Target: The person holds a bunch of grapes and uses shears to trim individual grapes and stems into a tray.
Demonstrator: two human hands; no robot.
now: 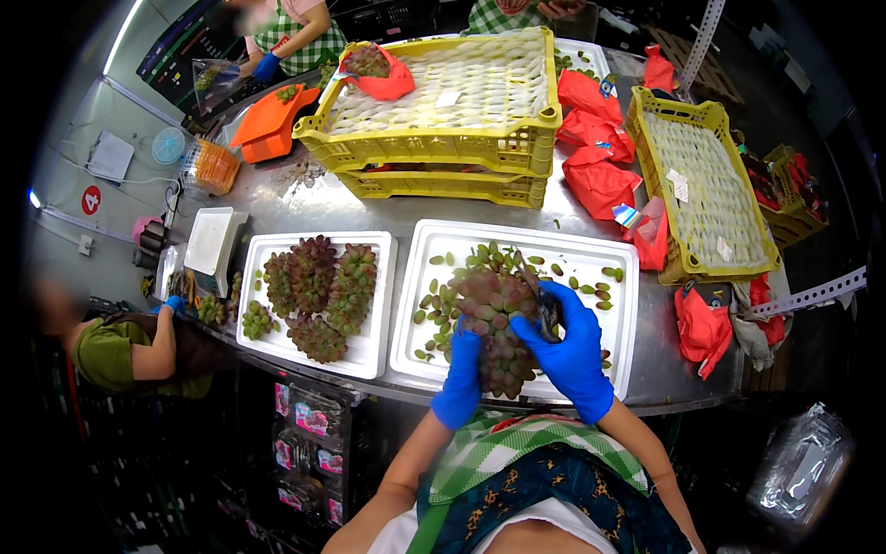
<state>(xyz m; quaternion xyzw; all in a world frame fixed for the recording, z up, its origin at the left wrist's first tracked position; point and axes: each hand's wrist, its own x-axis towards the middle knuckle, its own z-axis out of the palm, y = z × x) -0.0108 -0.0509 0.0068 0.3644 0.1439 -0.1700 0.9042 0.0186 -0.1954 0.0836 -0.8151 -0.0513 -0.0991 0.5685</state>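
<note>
My left hand [457, 379], in a blue glove, is closed on the lower left of a large bunch of dusky purple-green grapes [489, 305]. My right hand [572, 351], also gloved, grips dark-handled scissors [548, 316]; its thumb lies against the bunch, and the blades reach up along the bunch's right side. Both hands are over a white tray [615, 351] scattered with loose green grapes [600, 294]. Another white tray [382, 300] to the left holds several grape bunches [314, 277].
Behind are stacked yellow crates [434, 185], with another yellow crate [701, 185] and red bags [591, 180] to the right. A scale [212, 245] and an orange tray [268, 129] stand left. A co-worker in olive [129, 351] works at the left; others stand across the steel table [323, 212].
</note>
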